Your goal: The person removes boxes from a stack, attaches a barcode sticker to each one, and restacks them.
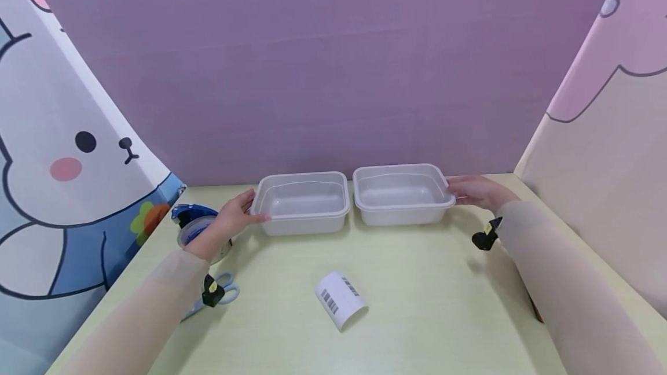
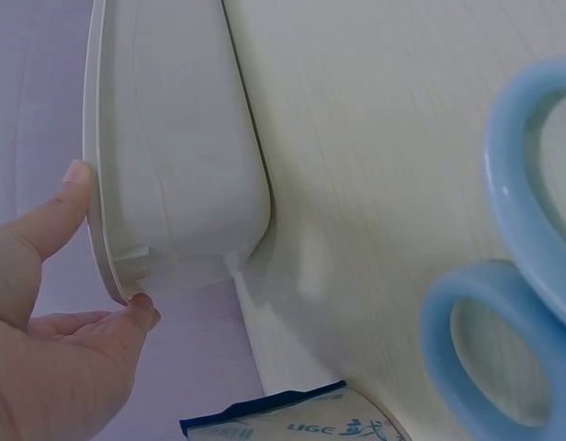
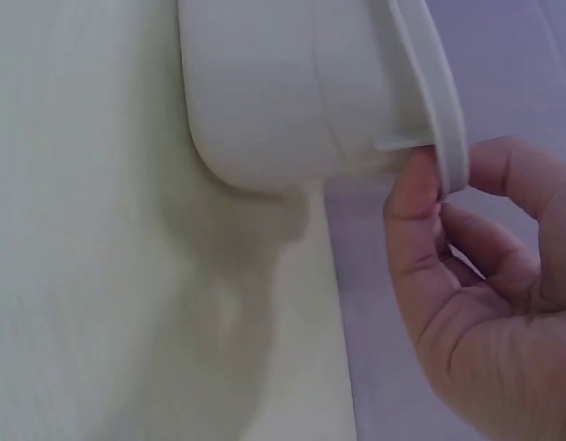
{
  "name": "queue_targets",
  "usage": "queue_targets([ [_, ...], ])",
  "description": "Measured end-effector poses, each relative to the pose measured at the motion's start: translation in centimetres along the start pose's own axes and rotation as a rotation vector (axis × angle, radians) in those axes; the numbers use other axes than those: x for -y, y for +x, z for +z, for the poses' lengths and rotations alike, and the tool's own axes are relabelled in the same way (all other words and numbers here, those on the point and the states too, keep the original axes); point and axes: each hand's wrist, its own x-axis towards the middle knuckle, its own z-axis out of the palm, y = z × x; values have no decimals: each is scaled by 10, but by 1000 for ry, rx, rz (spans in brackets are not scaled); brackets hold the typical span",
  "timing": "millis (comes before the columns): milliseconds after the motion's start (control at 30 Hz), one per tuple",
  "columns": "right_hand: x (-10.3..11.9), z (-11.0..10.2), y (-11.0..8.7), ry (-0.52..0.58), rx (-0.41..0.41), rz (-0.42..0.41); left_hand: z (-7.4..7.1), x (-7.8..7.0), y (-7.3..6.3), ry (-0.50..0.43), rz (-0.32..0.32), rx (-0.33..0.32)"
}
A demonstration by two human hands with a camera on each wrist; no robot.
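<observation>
Two white plastic tubs stand side by side near the back of the table. My left hand [image 1: 234,219] holds the left tub [image 1: 304,225] at its left end; in the left wrist view its thumb lies on the rim [image 2: 94,197] and the fingertips touch it from beneath. At the outer end of the right tub [image 1: 403,216], my right hand [image 1: 479,191] pinches the rim [image 3: 446,129] between thumb and curled fingers. Both tubs look empty inside. A curved white barcode label [image 1: 341,301] lies in front of them.
Light blue scissors [image 1: 229,293] lie beneath my left forearm. Behind that wrist are a blue tape dispenser [image 1: 193,213] and a roll of tape [image 1: 223,252], partly hidden. A brown object [image 1: 537,310] shows beside my right sleeve. A purple backdrop [image 1: 333,74] rises behind the table.
</observation>
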Motion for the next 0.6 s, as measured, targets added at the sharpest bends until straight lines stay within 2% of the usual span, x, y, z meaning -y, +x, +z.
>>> queue_targets([
  [100, -4, -1, -1, -33, 23, -7, 0, 1, 0, -5, -5, -2],
  [300, -2, 2, -3, -25, 39, -33, -1, 3, 0, -18, -7, -9],
  [600, -4, 0, -5, -63, 56, -16, 1, 0, -2, -22, -1, -6],
])
